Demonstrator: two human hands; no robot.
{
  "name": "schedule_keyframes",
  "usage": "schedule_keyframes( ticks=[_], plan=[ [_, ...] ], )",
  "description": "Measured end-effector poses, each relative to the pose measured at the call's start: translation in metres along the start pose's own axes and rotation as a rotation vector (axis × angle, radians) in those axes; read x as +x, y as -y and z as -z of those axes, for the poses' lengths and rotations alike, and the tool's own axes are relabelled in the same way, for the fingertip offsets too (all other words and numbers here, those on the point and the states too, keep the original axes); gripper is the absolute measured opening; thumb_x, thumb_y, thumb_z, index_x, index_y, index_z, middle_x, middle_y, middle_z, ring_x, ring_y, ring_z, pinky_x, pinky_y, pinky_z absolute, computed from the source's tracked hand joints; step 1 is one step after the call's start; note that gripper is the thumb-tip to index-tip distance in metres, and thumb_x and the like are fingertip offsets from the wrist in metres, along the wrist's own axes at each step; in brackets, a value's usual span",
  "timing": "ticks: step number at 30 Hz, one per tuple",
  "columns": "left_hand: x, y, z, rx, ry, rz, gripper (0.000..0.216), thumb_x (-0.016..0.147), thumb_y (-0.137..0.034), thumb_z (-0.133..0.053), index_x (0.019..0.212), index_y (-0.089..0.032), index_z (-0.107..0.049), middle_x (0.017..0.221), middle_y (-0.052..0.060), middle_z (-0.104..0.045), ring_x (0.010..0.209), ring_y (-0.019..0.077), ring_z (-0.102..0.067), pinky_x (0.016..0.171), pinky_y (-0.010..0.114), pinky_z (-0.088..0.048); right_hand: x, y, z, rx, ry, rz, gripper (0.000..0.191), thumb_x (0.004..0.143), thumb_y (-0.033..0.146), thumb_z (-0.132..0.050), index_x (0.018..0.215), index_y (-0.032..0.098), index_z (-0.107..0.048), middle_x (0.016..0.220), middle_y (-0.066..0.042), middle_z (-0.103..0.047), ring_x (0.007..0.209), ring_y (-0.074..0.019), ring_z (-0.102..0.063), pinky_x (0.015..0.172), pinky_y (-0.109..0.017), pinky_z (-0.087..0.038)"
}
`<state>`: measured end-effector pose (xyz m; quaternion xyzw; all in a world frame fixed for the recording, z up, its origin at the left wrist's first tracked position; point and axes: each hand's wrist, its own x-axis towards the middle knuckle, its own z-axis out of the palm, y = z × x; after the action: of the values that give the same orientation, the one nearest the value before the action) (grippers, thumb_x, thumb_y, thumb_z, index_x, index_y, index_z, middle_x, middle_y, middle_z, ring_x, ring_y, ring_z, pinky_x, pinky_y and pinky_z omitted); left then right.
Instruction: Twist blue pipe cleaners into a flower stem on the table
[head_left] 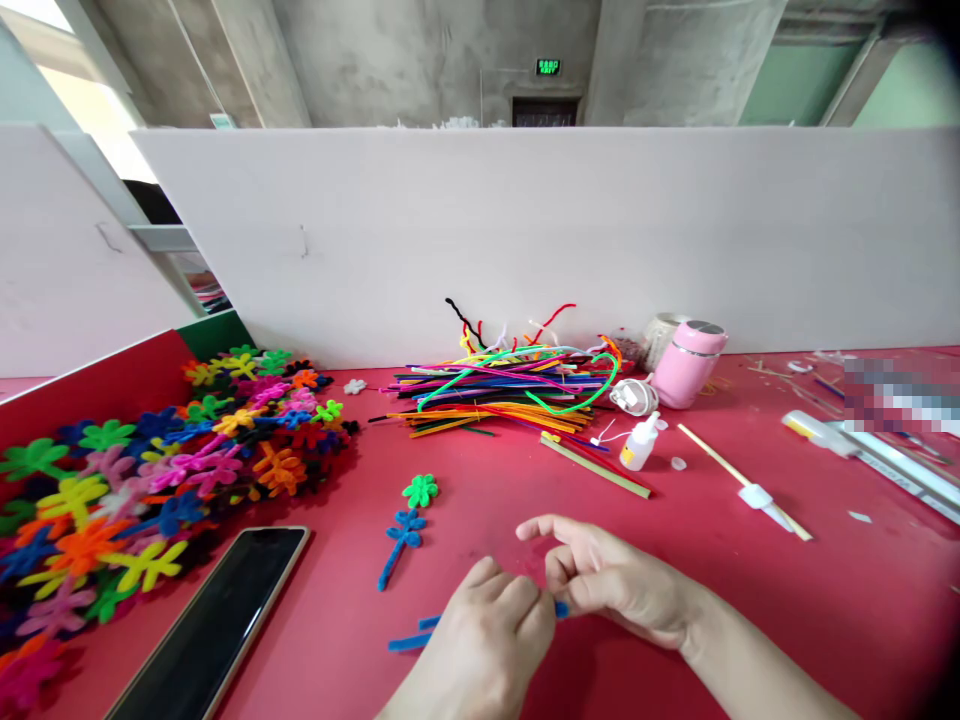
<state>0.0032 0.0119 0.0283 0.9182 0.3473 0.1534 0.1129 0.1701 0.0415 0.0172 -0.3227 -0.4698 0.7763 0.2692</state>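
Note:
My left hand and my right hand meet low in the middle of the red table. Both pinch a blue pipe cleaner, whose free end sticks out to the left of my left hand. The part between my fingers is mostly hidden. My right index finger points out to the left. Just beyond lie a finished blue pipe-cleaner flower with a stem and a small green flower.
A large heap of coloured pipe-cleaner flowers fills the left. A dark phone lies at the near left. A pile of straight pipe cleaners, a glue bottle, a pink cup and wooden sticks sit farther back. A white partition closes the table's far side.

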Motion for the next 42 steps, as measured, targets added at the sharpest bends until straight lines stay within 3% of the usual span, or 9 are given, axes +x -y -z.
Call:
schedule_keyframes(
  ticks=[4, 7, 10, 14, 17, 20, 27, 35, 42],
  plan=[
    [-0.001, 0.000, -0.005, -0.247, -0.055, 0.219, 0.022, 0.077, -0.009, -0.033, 0.062, -0.018, -0.046, 0.060, 0.003, -0.052, 0.052, 0.0133, -0.040, 0.053, 0.026, -0.028, 0.000, -0.004, -0.005, -0.313, -0.112, 0.159, 0.048, 0.069, 0.011, -0.051, 0.115, 0.020, -0.039, 0.065, 0.004, -0.047, 0.059, -0.0092, -0.047, 0.060, -0.022, -0.040],
    [-0.002, 0.004, -0.007, -0.647, -0.116, 0.483, 0.025, 0.080, -0.020, -0.036, 0.056, -0.018, -0.041, 0.053, -0.001, -0.044, 0.049, 0.0107, -0.036, 0.048, 0.023, -0.026, -0.002, -0.006, -0.011, -0.770, -0.232, 0.410, 0.052, 0.073, 0.008, -0.047, 0.121, 0.022, -0.033, 0.077, 0.000, -0.053, 0.071, -0.0130, -0.051, 0.072, -0.028, -0.042],
    [-0.003, 0.007, -0.005, -1.148, -0.053, 0.695, 0.027, 0.079, -0.033, -0.042, 0.057, -0.018, -0.042, 0.045, -0.004, -0.041, 0.039, 0.0071, -0.028, 0.040, 0.021, -0.019, -0.005, -0.007, -0.014, -1.157, -0.265, 0.671, 0.053, 0.075, 0.008, -0.045, 0.124, 0.022, -0.029, 0.083, -0.003, -0.056, 0.077, -0.0171, -0.050, 0.075, -0.034, -0.041],
    [-0.006, 0.009, -0.001, -1.546, -0.022, 0.746, 0.020, 0.076, -0.031, -0.048, 0.064, -0.015, -0.049, 0.044, -0.005, -0.043, 0.035, 0.0044, -0.025, 0.037, 0.019, -0.017, -0.007, -0.010, -0.015, -1.360, -0.211, 0.836, 0.053, 0.078, 0.006, -0.042, 0.125, 0.022, -0.026, 0.082, -0.005, -0.058, 0.072, -0.0181, -0.048, 0.070, -0.036, -0.040],
    [-0.007, 0.008, 0.000, -1.568, -0.011, 0.703, 0.020, 0.076, -0.029, -0.049, 0.063, -0.014, -0.049, 0.045, -0.004, -0.044, 0.036, 0.0042, -0.027, 0.037, 0.019, -0.017, -0.007, -0.010, -0.019, -1.165, -0.237, 0.772, 0.050, 0.078, 0.005, -0.041, 0.123, 0.023, -0.028, 0.080, -0.003, -0.055, 0.072, -0.0164, -0.048, 0.072, -0.034, -0.039],
    [-0.006, 0.008, 0.000, -1.492, -0.049, 0.690, 0.022, 0.077, -0.032, -0.049, 0.063, -0.015, -0.047, 0.046, -0.006, -0.041, 0.039, 0.0045, -0.027, 0.039, 0.019, -0.017, -0.006, -0.007, -0.022, -0.764, -0.226, 0.546, 0.047, 0.079, 0.009, -0.041, 0.122, 0.023, -0.027, 0.073, 0.001, -0.047, 0.066, -0.0125, -0.046, 0.067, -0.028, -0.040],
    [0.000, 0.000, 0.005, -0.987, -0.127, 0.495, 0.026, 0.079, -0.031, -0.045, 0.060, -0.014, -0.049, 0.053, -0.004, -0.039, 0.051, 0.0082, -0.032, 0.048, 0.021, -0.025, 0.000, -0.006, -0.014, -0.009, -0.069, 0.119, 0.043, 0.074, 0.014, -0.050, 0.115, 0.019, -0.038, 0.063, 0.005, -0.042, 0.056, -0.0078, -0.041, 0.055, -0.021, -0.030],
    [0.004, -0.001, -0.012, -1.250, -0.244, 0.784, 0.030, 0.078, -0.037, -0.045, 0.056, -0.016, -0.045, 0.045, -0.005, -0.043, 0.036, 0.0055, -0.031, 0.037, 0.019, -0.022, 0.006, -0.008, -0.018, -0.061, -0.354, 0.276, 0.036, 0.078, 0.024, -0.053, 0.111, 0.019, -0.041, 0.066, 0.005, -0.044, 0.059, -0.0086, -0.040, 0.060, -0.023, -0.031],
    [0.006, -0.005, -0.012, -1.401, -0.257, 0.830, 0.027, 0.072, -0.036, -0.053, 0.057, -0.015, -0.048, 0.046, -0.002, -0.051, 0.033, 0.0048, -0.038, 0.035, 0.017, -0.027, 0.007, -0.013, -0.014, -0.166, -0.354, 0.343, 0.037, 0.080, 0.024, -0.052, 0.114, 0.020, -0.038, 0.067, 0.004, -0.045, 0.062, -0.0097, -0.043, 0.062, -0.025, -0.034]
  ],
)
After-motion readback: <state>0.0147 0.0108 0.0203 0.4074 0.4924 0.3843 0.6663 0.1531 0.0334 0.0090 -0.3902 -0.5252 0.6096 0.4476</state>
